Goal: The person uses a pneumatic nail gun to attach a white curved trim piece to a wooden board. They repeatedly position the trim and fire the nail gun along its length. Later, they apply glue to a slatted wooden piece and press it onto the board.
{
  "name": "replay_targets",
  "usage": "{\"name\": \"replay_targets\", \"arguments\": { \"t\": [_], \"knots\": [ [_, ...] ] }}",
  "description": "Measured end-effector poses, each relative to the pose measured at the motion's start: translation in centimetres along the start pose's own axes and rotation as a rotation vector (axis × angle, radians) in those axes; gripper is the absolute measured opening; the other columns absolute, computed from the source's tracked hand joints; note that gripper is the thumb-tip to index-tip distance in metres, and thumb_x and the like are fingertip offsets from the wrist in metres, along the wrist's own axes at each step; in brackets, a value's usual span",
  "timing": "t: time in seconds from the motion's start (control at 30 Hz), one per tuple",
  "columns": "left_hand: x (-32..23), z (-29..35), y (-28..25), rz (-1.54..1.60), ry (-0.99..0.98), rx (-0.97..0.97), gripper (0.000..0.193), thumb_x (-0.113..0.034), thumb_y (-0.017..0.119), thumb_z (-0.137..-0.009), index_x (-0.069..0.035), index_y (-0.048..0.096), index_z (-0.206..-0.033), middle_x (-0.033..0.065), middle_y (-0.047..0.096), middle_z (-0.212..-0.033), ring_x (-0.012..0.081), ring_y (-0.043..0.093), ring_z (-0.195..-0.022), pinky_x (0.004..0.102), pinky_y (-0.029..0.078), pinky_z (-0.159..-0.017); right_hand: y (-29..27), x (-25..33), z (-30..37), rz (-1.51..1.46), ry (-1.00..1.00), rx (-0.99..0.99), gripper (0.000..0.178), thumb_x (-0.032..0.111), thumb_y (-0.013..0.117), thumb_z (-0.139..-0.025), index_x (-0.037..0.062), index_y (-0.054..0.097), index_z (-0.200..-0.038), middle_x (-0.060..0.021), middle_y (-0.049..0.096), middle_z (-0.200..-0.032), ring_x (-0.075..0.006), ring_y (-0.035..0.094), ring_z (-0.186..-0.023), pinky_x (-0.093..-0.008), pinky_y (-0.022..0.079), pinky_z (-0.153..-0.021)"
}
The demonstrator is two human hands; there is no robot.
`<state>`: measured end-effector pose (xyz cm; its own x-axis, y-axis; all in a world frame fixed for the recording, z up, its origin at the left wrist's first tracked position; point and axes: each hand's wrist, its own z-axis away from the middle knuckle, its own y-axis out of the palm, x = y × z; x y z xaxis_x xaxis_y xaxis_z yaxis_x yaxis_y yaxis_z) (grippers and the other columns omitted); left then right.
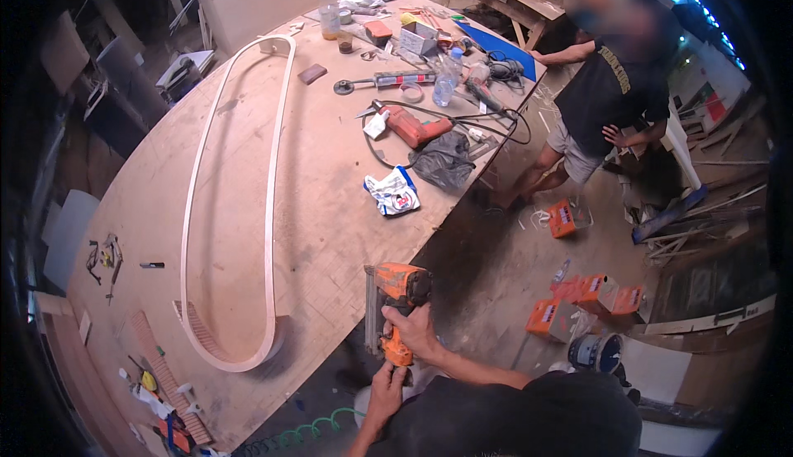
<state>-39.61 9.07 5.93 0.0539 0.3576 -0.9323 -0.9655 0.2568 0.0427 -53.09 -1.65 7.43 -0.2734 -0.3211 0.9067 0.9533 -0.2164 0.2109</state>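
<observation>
An orange and black nail gun (400,282) is held up in front of me, just off the near edge of the table. My right hand (415,331) wraps round its grip. Below, my left hand (385,389) is closed at the bottom end of the handle; whether a hose fitting is also in its fingers is hidden. A green coiled air hose (318,426) runs close by my left forearm. On the table to the left stands a long, pale oval frame (273,184) of bent wood with rounded ends, touched by neither hand.
The large wooden table (322,267) holds a red power tool (415,127), a caulking gun (396,80), a plastic bottle (447,79), a white and blue packet (391,191) and a black bag (443,161). Another person (615,85) stands beyond its right side. Orange boxes (552,318) lie on the floor.
</observation>
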Motion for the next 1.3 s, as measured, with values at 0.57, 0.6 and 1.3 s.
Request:
{"name": "replay_targets", "arguments": {
  "t": [0.57, 0.6, 1.3],
  "knots": [
    [8.9, 13.1, -1.8, -0.336, 0.222, -0.134, 0.034, -0.024, 0.074, -0.087, 0.006, 0.065, -0.101, 0.0295, 0.067, -0.083, 0.0492, 0.067, -0.082, 0.05, 0.052, -0.071, 4.1, -5.5, 16.0, 0.0, -0.109, -0.216, 0.016, 0.019, 0.075, -0.093, 0.0042, 0.069, -0.096, -0.0009, 0.062, -0.068, -0.0106, 0.059, -0.057, -0.0293, 0.047, -0.053],
    [9.9, 14.0, -2.0, -0.289, 0.193, -0.118, 0.033, -0.023, 0.074, -0.086, 0.006, 0.066, -0.097, 0.0302, 0.067, -0.084, 0.0496, 0.067, -0.084, 0.0505, 0.052, -0.071, 4.7, -6.0, 17.0, 0.025, -0.124, -0.208, 0.016, 0.019, 0.076, -0.093, 0.0051, 0.069, -0.097, -0.0004, 0.062, -0.068, -0.0102, 0.059, -0.058, -0.0292, 0.047, -0.053],
    [9.0, 22.1, -3.9, -0.202, 0.067, -0.028, 0.036, -0.03, 0.075, -0.09, 0.005, 0.069, -0.098, 0.0181, 0.072, -0.083, 0.0268, 0.07, -0.076, 0.0439, 0.052, -0.075, 6.0, -6.9, 24.2, -0.194, -0.085, 0.068, 0.016, 0.009, 0.074, -0.091, 0.0027, 0.066, -0.103, -0.002, 0.064, -0.086, -0.013, 0.059, -0.06, -0.0289, 0.051, -0.054]
  ]
}}
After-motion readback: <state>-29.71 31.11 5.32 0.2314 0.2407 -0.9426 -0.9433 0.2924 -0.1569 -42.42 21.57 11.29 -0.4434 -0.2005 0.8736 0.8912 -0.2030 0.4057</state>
